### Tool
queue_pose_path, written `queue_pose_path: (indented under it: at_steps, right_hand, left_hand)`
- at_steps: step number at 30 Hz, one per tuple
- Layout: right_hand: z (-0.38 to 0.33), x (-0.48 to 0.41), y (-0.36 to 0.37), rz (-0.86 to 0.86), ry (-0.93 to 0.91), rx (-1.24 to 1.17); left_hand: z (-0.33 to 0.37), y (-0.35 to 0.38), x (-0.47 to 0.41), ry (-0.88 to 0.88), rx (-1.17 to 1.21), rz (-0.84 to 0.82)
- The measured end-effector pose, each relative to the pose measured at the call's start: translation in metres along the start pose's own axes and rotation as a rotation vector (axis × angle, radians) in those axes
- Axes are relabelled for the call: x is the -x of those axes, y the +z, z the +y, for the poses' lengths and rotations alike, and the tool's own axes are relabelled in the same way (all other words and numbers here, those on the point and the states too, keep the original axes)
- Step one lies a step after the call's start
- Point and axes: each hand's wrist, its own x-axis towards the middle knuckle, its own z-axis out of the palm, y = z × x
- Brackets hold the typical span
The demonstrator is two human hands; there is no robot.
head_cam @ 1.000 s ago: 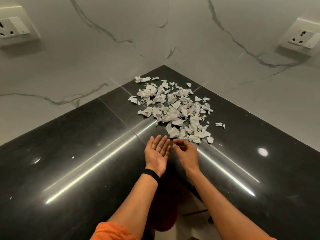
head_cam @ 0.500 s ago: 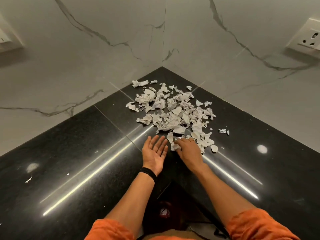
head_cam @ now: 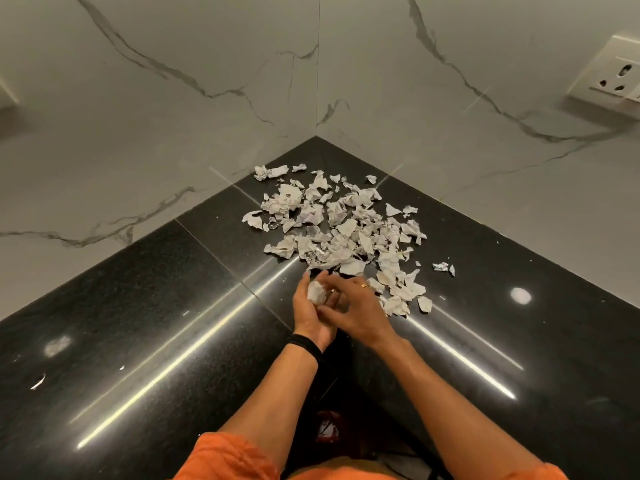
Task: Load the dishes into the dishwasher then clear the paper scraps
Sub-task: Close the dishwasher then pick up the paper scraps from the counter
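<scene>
Left hand [head_cam: 309,315] cups a crumpled scrap [head_cam: 316,293], right hand [head_cam: 353,306] fingers pinching it, axis unclear

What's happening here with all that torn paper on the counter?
A person is clearing paper scraps from a black countertop corner. The left hand is cupped, holding a few scraps, while the right hand drops pieces into it. Most of the pile is not yet collected.

Wall socket [head_cam: 613,77] edge-cropped; left palm hidden
</scene>
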Motion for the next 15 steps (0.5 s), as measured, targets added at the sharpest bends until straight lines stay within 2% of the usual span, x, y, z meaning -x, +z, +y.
queue_pose_path:
  at_steps: [2,4,6,9,12,15]
  right_hand:
    - [-0.004,-0.007,0.0,0.018,0.016,-0.092]
    - [-0.004,-0.015,-0.004,0.123,0.094,-0.196]
    - [0.003,-0.024,-0.002,0.181,0.158,-0.198]
    - [0.019,-0.036,0.007,0.105,0.167,0.027]
    - [0.034,-0.039,0.02,-0.111,0.132,0.336]
    - [0.04,-0.028,0.03,-0.12,0.058,0.46]
  left_hand:
    - [0.004,-0.001,0.0,0.014,0.079,0.01]
    - [0.012,-0.003,0.002,0.067,0.14,0.04]
    - [0.018,-0.008,0.002,0.104,0.152,0.059]
    - [0.026,-0.013,-0.001,0.09,0.153,0.028]
    - [0.031,-0.014,-0.003,0.066,0.159,0.005]
    - [0.036,-0.014,-0.007,0.041,0.154,-0.003]
